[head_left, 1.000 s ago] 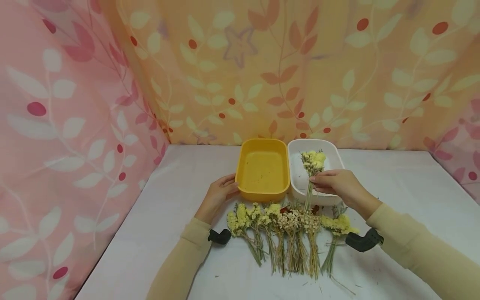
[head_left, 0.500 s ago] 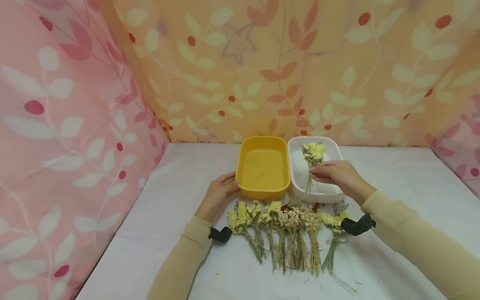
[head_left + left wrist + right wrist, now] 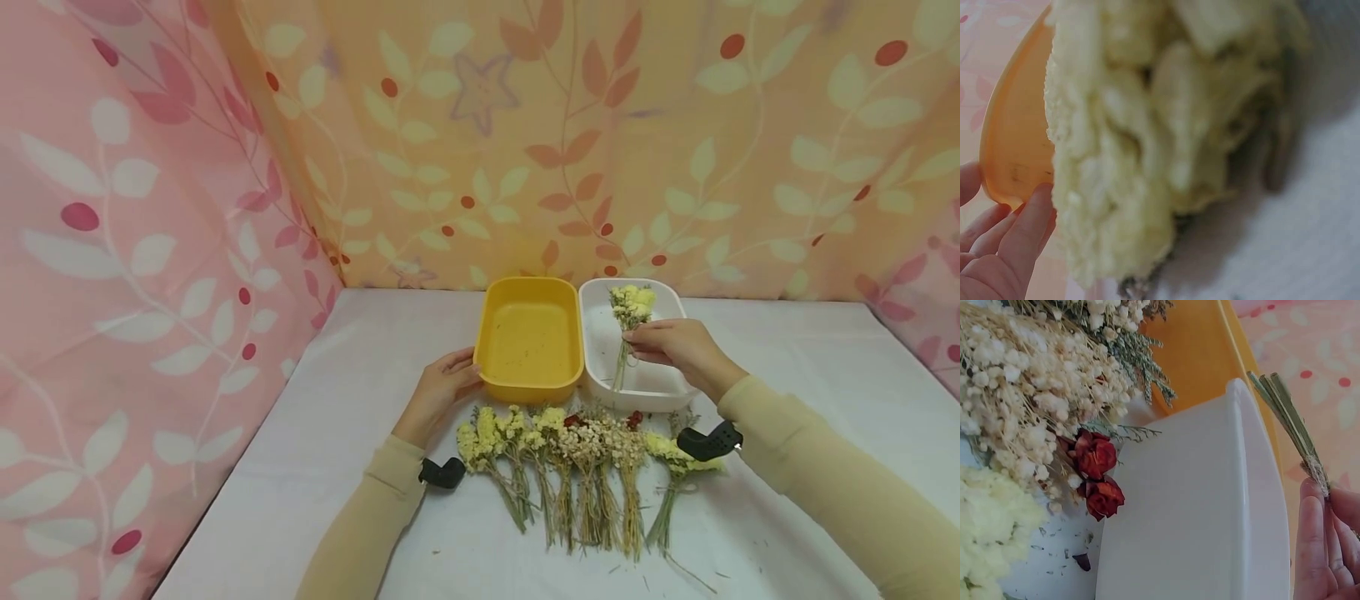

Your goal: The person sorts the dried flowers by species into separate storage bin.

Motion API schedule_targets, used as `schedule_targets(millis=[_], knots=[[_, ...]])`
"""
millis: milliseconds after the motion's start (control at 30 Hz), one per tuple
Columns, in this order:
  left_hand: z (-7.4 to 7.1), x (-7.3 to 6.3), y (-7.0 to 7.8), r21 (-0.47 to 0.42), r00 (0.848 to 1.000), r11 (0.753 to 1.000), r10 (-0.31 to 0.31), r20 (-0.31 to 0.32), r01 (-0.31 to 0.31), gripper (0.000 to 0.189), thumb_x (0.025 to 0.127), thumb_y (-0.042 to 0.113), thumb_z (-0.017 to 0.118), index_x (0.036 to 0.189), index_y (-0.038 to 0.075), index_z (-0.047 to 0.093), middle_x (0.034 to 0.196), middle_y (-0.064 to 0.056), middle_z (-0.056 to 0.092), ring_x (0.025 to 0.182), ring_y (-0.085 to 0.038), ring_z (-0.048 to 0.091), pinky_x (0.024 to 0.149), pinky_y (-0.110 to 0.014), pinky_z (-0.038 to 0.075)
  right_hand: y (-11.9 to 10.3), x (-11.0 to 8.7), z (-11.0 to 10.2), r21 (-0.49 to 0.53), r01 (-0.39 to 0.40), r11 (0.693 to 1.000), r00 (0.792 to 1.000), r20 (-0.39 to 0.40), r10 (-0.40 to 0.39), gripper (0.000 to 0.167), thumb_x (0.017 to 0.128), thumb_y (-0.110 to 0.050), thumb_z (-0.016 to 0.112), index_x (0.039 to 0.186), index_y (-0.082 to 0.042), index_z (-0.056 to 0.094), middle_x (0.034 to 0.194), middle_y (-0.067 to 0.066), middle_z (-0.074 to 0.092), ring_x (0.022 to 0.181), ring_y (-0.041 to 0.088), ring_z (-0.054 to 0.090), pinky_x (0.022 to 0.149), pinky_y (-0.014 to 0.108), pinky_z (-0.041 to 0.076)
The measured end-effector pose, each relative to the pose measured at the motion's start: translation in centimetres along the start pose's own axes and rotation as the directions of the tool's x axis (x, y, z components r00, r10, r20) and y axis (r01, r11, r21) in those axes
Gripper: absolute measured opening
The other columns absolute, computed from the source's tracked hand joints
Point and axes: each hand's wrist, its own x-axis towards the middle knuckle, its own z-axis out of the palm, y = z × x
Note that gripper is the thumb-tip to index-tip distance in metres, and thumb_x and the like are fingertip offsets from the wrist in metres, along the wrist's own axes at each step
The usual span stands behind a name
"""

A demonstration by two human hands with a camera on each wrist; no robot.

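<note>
My right hand pinches a small bunch of dried yellow flowers by its tied stems, over the white tub. In the right wrist view the cut stems stick out beyond the fingertips, with twine around them. My left hand rests its fingers against the near left corner of the yellow tub; the left wrist view shows those fingers fairly straight along the tub's wall. Both tubs stand side by side, and the yellow one holds only small dark specks.
In front of the tubs lies a row of dried bunches: yellow flowers, cream flowers, red roses and another yellow bunch at the right. Crumbs and a loose stem lie on the white tabletop. A patterned curtain hangs behind.
My right hand has moved slightly toward the back with the bunch, bringing its stem ends from over the white tub's front edge to over its inside. The left hand stays at the yellow tub.
</note>
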Motion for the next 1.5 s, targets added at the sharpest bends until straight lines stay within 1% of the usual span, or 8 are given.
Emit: schedule_targets(millis=[167, 300, 467, 700, 867, 1100, 1367, 1500], knots=[[-0.1, 0.0, 0.1, -0.011, 1.0, 1.0, 0.0, 0.002, 0.0, 0.048, 0.099, 0.007, 0.061, 0.145, 0.002, 0.049, 0.145, -0.021, 0.054, 0.128, -0.037, 0.058, 0.102, -0.04, 0.056, -0.1, 0.5, 0.3, -0.013, 0.001, 1.0, 1.0, -0.017, -0.002, 0.059, 0.094, -0.021, 0.07, 0.138, 0.012, 0.049, 0.079, -0.016, 0.072, 0.076, -0.001, 0.071, 0.084, 0.021, 0.061], [-0.1, 0.1, 0.2, -0.011, 1.0, 1.0, -0.003, 0.005, 0.003, 0.048, 0.099, 0.008, 0.06, 0.146, 0.003, 0.048, 0.145, -0.02, 0.053, 0.128, -0.036, 0.058, 0.102, -0.039, 0.057, -0.3, 0.9, 0.3, -0.005, 0.004, 1.0, 1.0, -0.03, -0.004, 0.055, 0.094, -0.019, 0.069, 0.136, 0.011, 0.051, 0.078, -0.016, 0.072, 0.075, -0.001, 0.071, 0.082, 0.02, 0.062], [0.0, 0.1, 0.3, -0.013, 1.0, 1.0, -0.012, -0.006, 0.012, 0.047, 0.099, 0.008, 0.06, 0.145, 0.003, 0.049, 0.145, -0.019, 0.054, 0.128, -0.034, 0.058, 0.1, -0.037, 0.058, -0.3, 1.3, 0.2, 0.003, -0.002, 1.0, 0.999, -0.037, 0.002, 0.05, 0.095, -0.017, 0.068, 0.135, 0.01, 0.053, 0.078, -0.017, 0.072, 0.075, -0.001, 0.07, 0.081, 0.018, 0.061], [0.2, 0.1, 0.3, -0.01, 1.0, 1.0, -0.013, -0.007, 0.013, 0.047, 0.099, 0.007, 0.06, 0.145, 0.003, 0.049, 0.145, -0.02, 0.054, 0.127, -0.036, 0.059, 0.101, -0.039, 0.057, -0.3, 1.9, 0.0, -0.002, -0.045, 0.999, 0.998, -0.049, 0.044, 0.051, 0.095, -0.018, 0.069, 0.136, 0.007, 0.054, 0.076, -0.017, 0.072, 0.075, -0.001, 0.07, 0.082, 0.02, 0.062], [0.1, 0.1, 0.3, -0.007, 1.0, 1.0, -0.011, -0.009, 0.011, 0.048, 0.099, 0.008, 0.06, 0.145, 0.004, 0.049, 0.145, -0.019, 0.054, 0.128, -0.035, 0.059, 0.101, -0.04, 0.057, 0.0, 2.6, 0.0, -0.032, -0.066, 0.997, 0.996, -0.062, 0.063, 0.052, 0.094, -0.021, 0.07, 0.136, 0.006, 0.055, 0.075, -0.017, 0.071, 0.073, -0.001, 0.07, 0.083, 0.021, 0.062], [0.0, 0.2, 0.3, -0.012, 1.0, 1.0, -0.016, -0.005, 0.016, 0.048, 0.1, 0.008, 0.059, 0.146, 0.003, 0.048, 0.146, -0.02, 0.053, 0.129, -0.035, 0.057, 0.101, -0.039, 0.057, 0.4, 3.4, 0.1, -0.045, -0.08, 0.996, 0.994, -0.081, 0.077, 0.054, 0.094, -0.021, 0.071, 0.137, 0.007, 0.054, 0.073, -0.017, 0.07, 0.071, -0.001, 0.07, 0.08, 0.02, 0.062], [0.1, 0.1, 0.5, 0.005, 1.0, 1.0, -0.008, 0.0, 0.008, 0.049, 0.1, 0.006, 0.057, 0.147, 0.0, 0.045, 0.147, -0.023, 0.051, 0.129, -0.038, 0.056, 0.102, -0.041, 0.056, 1.0, 4.1, -0.1, -0.001, -0.064, 0.998, 0.997, -0.049, 0.064, 0.053, 0.095, -0.017, 0.069, 0.139, 0.008, 0.052, 0.076, -0.015, 0.072, 0.073, 0.0, 0.071, 0.078, 0.02, 0.062], [0.2, 0.1, 0.5, 0.004, 1.0, 1.0, -0.01, -0.007, 0.01, 0.049, 0.1, 0.007, 0.058, 0.147, 0.0, 0.046, 0.147, -0.023, 0.051, 0.129, -0.038, 0.056, 0.102, -0.04, 0.056, 1.2, 4.4, 0.0, -0.004, -0.075, 0.997, 0.996, -0.049, 0.075, 0.05, 0.095, -0.016, 0.068, 0.136, 0.007, 0.053, 0.074, -0.015, 0.071, 0.071, 0.0, 0.07, 0.076, 0.019, 0.062]])
